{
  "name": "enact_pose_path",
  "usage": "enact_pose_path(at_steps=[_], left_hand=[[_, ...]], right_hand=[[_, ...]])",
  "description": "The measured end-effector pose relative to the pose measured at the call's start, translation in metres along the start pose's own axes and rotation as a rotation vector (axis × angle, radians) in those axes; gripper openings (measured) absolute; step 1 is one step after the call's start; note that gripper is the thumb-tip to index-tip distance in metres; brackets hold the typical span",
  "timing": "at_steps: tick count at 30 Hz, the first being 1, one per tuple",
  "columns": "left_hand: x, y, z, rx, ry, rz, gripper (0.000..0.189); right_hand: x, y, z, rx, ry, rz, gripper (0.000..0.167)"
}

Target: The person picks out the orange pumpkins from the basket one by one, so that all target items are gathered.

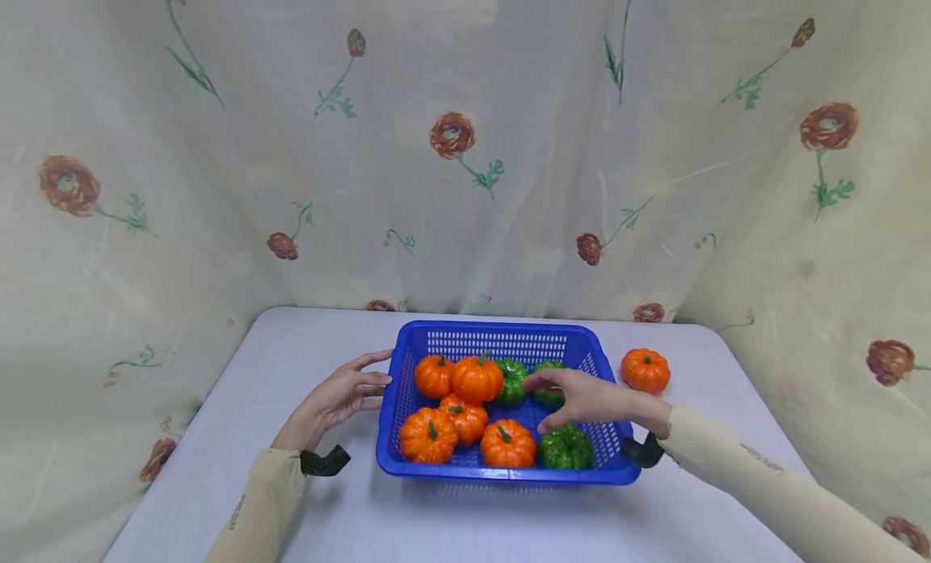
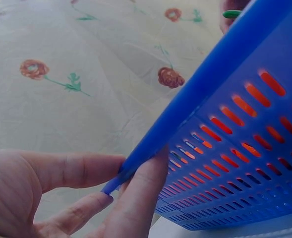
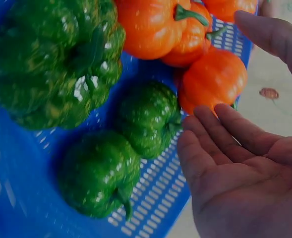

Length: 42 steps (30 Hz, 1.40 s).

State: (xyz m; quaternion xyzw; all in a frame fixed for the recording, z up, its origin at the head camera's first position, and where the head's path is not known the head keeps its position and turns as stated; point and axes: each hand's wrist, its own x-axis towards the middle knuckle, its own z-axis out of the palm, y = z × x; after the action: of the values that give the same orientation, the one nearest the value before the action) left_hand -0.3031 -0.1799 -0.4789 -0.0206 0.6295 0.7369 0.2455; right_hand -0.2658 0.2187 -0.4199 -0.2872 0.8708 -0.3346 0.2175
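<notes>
A blue plastic basket [image 1: 502, 476] with slotted walls holds several orange pumpkins [image 1: 476, 380] and three green ones. At its left side my left hand [image 1: 349, 392] grips the rim, with fingers on both sides of the edge in the left wrist view. Over the basket's right half hovers my right hand [image 1: 578, 395], thumb and fingers spread apart with nothing between them. Below its thumb lies the front green pumpkin [image 1: 566, 447]. Two more, a back green pumpkin [image 1: 512, 382] and a partly hidden green pumpkin [image 1: 549, 369], sit behind the fingers.
One orange pumpkin [image 1: 645, 371] stands on the white table [image 1: 313, 337], just outside the basket's right wall. A flowered curtain [image 1: 524, 143] hangs behind the table and along both sides. Dark bands are on both wrists.
</notes>
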Motion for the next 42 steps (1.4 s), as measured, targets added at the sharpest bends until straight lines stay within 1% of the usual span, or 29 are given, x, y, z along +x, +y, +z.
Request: enact_pose_path(at_steps=[6, 11, 13, 19, 26, 30, 35, 42], left_hand=[[0.000, -0.001, 0.000, 0.006, 0.003, -0.003, 0.063], [0.000, -0.002, 0.000, 0.007, 0.009, 0.006, 0.063], [0.001, -0.002, 0.001, 0.006, 0.011, 0.007, 0.062], [0.001, -0.003, 0.003, -0.014, 0.014, 0.000, 0.063], [0.001, -0.002, 0.003, -0.010, 0.020, 0.003, 0.063], [0.000, -0.003, 0.002, -0.010, 0.014, 0.005, 0.062], [-0.001, -0.004, 0.002, -0.020, 0.007, 0.000, 0.063], [0.000, -0.003, 0.001, -0.028, 0.005, 0.004, 0.064]], right_hand=[[0.011, -0.006, 0.012, 0.030, -0.072, -0.007, 0.064], [0.019, -0.011, 0.018, 0.033, -0.121, 0.032, 0.063], [0.023, -0.012, 0.021, 0.034, -0.144, 0.059, 0.063], [0.029, -0.010, 0.032, -0.048, -0.196, 0.132, 0.067], [0.034, -0.012, 0.038, -0.111, -0.216, 0.181, 0.069], [0.036, -0.008, 0.042, -0.142, -0.236, 0.203, 0.072], [0.037, -0.006, 0.043, -0.161, -0.234, 0.199, 0.073], [0.037, -0.007, 0.038, -0.148, -0.192, 0.169, 0.071]])
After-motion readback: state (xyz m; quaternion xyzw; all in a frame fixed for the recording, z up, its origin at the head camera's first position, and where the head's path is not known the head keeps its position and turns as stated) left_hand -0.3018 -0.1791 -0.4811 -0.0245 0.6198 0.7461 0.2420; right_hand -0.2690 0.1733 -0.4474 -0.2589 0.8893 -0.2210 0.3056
